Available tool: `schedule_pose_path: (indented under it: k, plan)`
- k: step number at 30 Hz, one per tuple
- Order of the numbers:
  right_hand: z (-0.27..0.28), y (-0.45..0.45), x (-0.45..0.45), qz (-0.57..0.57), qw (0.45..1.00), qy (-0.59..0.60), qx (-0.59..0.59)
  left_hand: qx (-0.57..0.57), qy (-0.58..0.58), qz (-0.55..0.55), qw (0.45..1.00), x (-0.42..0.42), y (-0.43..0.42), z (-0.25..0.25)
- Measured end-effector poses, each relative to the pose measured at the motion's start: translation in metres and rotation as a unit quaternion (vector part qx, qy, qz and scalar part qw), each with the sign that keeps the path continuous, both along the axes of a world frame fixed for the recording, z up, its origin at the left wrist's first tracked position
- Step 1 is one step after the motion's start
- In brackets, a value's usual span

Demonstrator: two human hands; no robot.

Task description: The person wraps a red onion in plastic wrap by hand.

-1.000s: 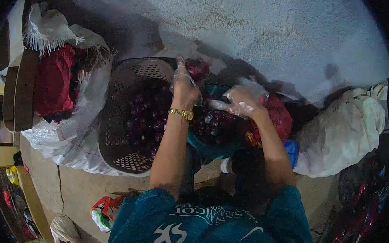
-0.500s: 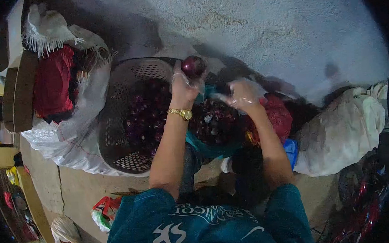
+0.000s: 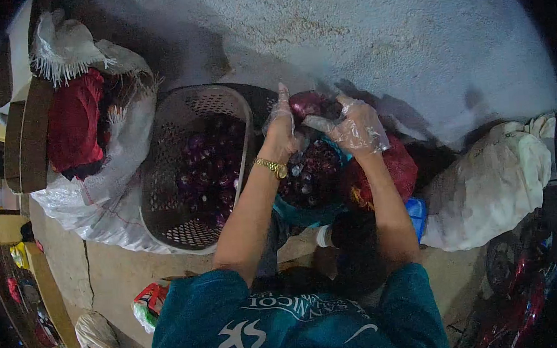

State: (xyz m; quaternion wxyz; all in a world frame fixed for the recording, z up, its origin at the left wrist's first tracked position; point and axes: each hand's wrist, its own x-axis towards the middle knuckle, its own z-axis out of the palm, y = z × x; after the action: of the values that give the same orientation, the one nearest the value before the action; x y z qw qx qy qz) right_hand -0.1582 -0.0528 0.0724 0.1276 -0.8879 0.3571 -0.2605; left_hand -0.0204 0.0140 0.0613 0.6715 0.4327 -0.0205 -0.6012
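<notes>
"What's nearest?"
"A teal short-sleeved shirt with white lettering (image 3: 300,316), worn by the person, above a tan concrete floor (image 3: 125,272) with a dark crack. Past it stands a round teal plastic basin (image 3: 300,217) filled with dark purple-red pieces (image 3: 310,178)."

"And at its sides?"
"On the left, a grey perforated plastic basket (image 3: 210,100) part-filled with glossy purple onions (image 3: 207,156), then a white woven sack (image 3: 121,206). On the right, a bulging red mesh bag (image 3: 398,170) and a slumped off-white sack (image 3: 487,193)."

"Where are the hands?"
"Over the basin's far side, in thin clear gloves. The left hand (image 3: 281,119) cups a round purple-red onion (image 3: 307,104), fingers stretched up beside it. The right hand (image 3: 360,125) is half spread, thumb along the onion's near edge; I can't tell if it grips."

"How does that onion look?"
"Whole-looking and smooth, with a soft shine; its right end is lost in shadow."

"Beyond it?"
"A rough, bluish-white plastered wall (image 3: 371,28), streaked with shadows."
</notes>
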Motion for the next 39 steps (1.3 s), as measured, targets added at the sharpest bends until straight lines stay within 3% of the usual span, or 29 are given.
schedule_pose_path:
  k: [6,8,14,18,21,26,29,33,35,39]
  plan:
    - [-0.024,-0.009,0.001,0.018,0.998,-0.054,-0.035,0.054,-0.042,-0.016,0.998,0.004,-0.006,-0.017]
    - [-0.007,-0.001,0.001,0.000,0.999,-0.030,-0.034,-0.036,-0.021,-0.036,0.998,0.004,-0.005,-0.019]
    - [-0.007,-0.001,-0.001,-0.002,0.999,0.026,0.045,-0.023,0.000,-0.026,0.999,-0.007,0.004,0.015]
    - [-0.009,0.002,-0.001,-0.044,0.996,0.056,0.058,-0.043,0.008,-0.020,0.999,-0.003,-0.001,-0.001]
    - [-0.019,-0.003,-0.001,0.008,0.999,-0.022,0.023,-0.038,0.012,-0.025,0.999,-0.002,-0.002,-0.005]
    - [0.016,0.013,0.001,0.057,0.991,0.075,0.091,-0.031,0.069,0.016,0.997,0.010,-0.005,-0.016]
    - [-0.024,-0.001,-0.004,0.084,0.995,0.053,-0.016,-0.087,0.058,0.032,0.994,0.017,-0.001,-0.015]
    - [-0.009,0.003,-0.004,0.067,0.995,0.068,0.009,-0.128,0.065,0.062,0.988,0.024,0.000,-0.015]
    - [-0.017,0.000,-0.005,0.005,0.993,0.102,0.050,-0.158,0.102,0.096,0.978,0.026,0.001,-0.012]
    - [-0.034,-0.010,-0.006,0.047,0.980,0.192,0.001,-0.187,0.100,0.060,0.975,0.028,0.000,-0.022]
